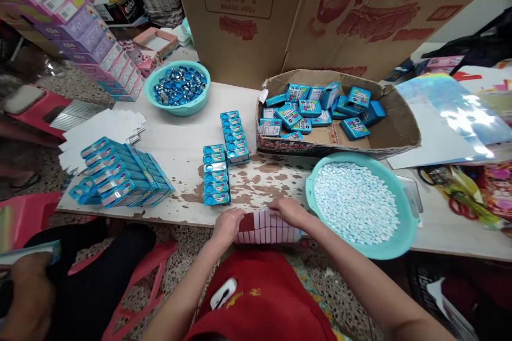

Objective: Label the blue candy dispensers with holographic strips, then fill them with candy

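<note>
At the table's front edge, my left hand [229,226] is closed on the left end of a white block with purple lines [270,232], which looks like a row of small cartons side by side. A dark red patch shows near its left end. My right hand [290,211] grips the same row from its upper right side, fingers bent over the top. Just beyond my left hand stand a near row of small blue boxes [216,176] with round windows and a farther row of blue boxes [235,138]. To the right is a turquoise basin [310,192] full of pale candy-like pieces [356,202].
An open carton [340,146] holds loose blue boxes. Behind it rises a big cardboard box [248,53]. A turquoise bowl [150,88] of blue and silver pieces, white card sheets [104,130] and stacked flat blue boxes [124,173] lie left. Another person's hand [30,293] is lower left.
</note>
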Demonstrator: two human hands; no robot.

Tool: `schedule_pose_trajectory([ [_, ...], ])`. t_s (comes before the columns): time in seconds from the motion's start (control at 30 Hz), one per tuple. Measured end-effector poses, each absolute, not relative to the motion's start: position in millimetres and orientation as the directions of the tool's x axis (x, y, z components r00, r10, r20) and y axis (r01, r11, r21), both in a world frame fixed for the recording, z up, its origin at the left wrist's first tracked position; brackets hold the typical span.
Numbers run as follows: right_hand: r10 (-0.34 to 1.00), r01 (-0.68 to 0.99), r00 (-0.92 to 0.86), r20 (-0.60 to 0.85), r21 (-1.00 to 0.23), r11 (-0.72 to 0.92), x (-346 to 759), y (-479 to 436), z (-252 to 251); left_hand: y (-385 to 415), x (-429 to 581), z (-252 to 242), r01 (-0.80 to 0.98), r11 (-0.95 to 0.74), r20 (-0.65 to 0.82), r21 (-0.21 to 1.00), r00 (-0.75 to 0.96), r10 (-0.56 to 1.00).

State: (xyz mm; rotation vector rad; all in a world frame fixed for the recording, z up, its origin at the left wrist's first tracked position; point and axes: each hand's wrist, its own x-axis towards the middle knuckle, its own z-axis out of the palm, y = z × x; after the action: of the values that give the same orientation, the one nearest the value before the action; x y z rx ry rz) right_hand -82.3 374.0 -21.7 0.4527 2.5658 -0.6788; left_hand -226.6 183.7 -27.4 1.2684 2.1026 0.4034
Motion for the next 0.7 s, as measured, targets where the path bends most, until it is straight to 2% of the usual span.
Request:
schedule_pose_trajectory([
  [0.1,0.231,0.434,-0.835,-0.5,-0.338,0.835,-82,369,-31,176,-228,-46,0.544,0.541,-0.423,0.642,-0.337,0.841],
  [0.23,0.322,0.469,-0.828,-0.458,-0.254,0.846,-82,356,-29,176,-227,-61,0.469,0.553,-0.406,0.689,-0.382,0.83],
  [0.33,0.444,0.511,-0.844,-0.301,-0.199,0.836,-88,334,-30,182,-231,-63,0.468,0.57,-0.397,0.675,-0.422,0.815],
  [0.43,0.512,0.516,-0.855,-0.079,-0.224,0.827,-98,304,-41,191,-237,-62,0.483,0.575,-0.395,0.66,-0.428,0.813],
  [0.7,0.44,0.394,-0.882,0.171,-0.248,0.885,-101,275,-78,209,-239,-64,0.518,0.64,-0.426,0.567,-0.48,0.767],
])
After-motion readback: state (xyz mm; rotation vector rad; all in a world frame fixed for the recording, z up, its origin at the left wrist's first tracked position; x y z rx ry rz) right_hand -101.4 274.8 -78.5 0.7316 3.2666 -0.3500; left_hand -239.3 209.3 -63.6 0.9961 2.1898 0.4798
